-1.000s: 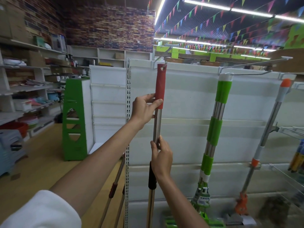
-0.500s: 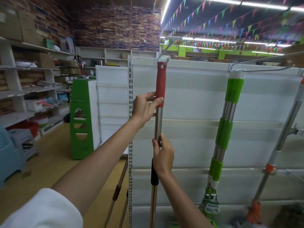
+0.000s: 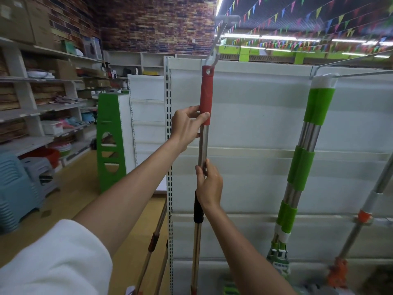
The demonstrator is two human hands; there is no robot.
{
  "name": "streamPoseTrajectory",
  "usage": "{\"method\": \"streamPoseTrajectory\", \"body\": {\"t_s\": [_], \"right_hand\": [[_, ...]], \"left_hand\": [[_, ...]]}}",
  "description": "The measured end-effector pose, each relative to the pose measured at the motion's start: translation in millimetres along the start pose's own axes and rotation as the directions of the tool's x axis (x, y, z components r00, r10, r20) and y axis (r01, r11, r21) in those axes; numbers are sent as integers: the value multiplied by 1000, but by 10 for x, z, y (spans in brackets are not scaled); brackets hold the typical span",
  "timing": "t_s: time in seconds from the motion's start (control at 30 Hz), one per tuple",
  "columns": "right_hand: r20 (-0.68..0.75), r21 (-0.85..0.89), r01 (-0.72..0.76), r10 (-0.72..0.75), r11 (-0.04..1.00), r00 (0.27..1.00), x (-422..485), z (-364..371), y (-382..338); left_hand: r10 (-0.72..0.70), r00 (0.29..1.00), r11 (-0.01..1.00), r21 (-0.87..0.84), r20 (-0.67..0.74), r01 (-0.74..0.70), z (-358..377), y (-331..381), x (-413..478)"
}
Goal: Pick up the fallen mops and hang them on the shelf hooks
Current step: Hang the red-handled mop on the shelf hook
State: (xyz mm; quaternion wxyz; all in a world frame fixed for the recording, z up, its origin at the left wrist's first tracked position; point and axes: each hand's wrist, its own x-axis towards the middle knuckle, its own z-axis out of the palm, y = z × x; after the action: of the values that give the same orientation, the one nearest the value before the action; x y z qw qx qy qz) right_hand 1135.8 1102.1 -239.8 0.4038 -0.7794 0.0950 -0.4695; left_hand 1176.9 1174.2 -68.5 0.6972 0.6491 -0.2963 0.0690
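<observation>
I hold a steel mop with a red grip upright in front of the white shelf panel. My left hand grips the bottom of the red grip. My right hand is wrapped around the steel pole lower down, above a black collar. The hole in the grip's top sits right at the tip of a grey shelf hook; whether the hook passes through it I cannot tell. A green-banded mop hangs from a wire hook to the right. An orange-jointed mop leans at the far right.
Two more poles lean by the perforated upright at the panel's left edge. A green and white stand is on the left. Wall shelves with goods and blue-grey stools line the far left over a wooden floor.
My view has shifted right and closer, so the right-hand mops slid toward the frame edge. The red grip's top has risen to the hook tip. Both hands keep their hold.
</observation>
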Motion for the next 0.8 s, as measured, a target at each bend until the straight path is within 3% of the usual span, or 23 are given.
{"method": "streamPoseTrajectory", "body": {"t_s": [0.4,0.8], "right_hand": [[46,32,-50,49,998,998,297,205,139],[69,-132,-44,53,990,996,450,244,198]], "left_hand": [[-18,1000,999,32,-12,18,27,-124,273],[-33,997,993,108,-76,41,80,-210,413]]}}
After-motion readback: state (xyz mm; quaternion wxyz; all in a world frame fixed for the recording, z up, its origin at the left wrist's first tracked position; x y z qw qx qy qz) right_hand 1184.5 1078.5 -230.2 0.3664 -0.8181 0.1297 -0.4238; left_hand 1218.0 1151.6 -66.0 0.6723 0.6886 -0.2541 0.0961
